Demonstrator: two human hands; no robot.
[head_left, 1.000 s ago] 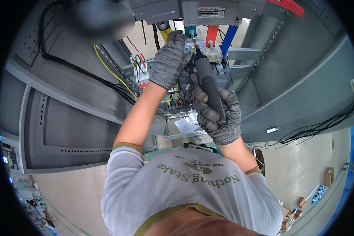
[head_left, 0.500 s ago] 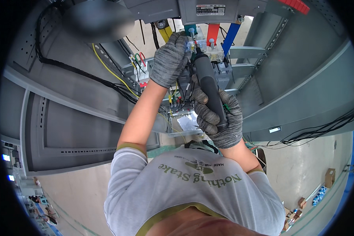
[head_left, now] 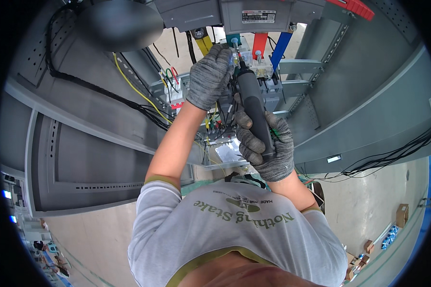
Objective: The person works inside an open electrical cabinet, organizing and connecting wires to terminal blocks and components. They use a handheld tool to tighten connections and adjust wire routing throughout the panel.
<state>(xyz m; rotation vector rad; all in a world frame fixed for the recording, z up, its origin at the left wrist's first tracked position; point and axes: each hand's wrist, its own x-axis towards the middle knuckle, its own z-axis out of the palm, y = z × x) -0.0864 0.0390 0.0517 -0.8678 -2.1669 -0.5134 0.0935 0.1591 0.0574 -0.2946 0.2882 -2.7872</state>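
Observation:
My right hand (head_left: 281,155), in a grey knitted glove, is wrapped round the dark grey body of an inline electric screwdriver (head_left: 255,103). The tool's thin tip points away from me, toward a bolt at the green busbar (head_left: 232,39); whether it touches the bolt I cannot tell. My gloved left hand (head_left: 208,79) is closed just left of the tip, with fingers bent in by the green busbar. What those fingers pinch, if anything, is hidden. Right of the tip, a red busbar (head_left: 259,42) and a blue busbar (head_left: 281,49) run down to clear-covered terminals (head_left: 262,71).
Grey cabinet walls (head_left: 100,115) close in on both sides. A yellow busbar (head_left: 205,45) and a grey labelled unit (head_left: 256,14) are above my hands. A black cable bundle (head_left: 105,93) runs along the left, and loose black wires (head_left: 388,158) hang at the right.
Both hands keep their hold and place at the green busbar. The view has shifted slightly, and the screwdriver sits a little lower in it.

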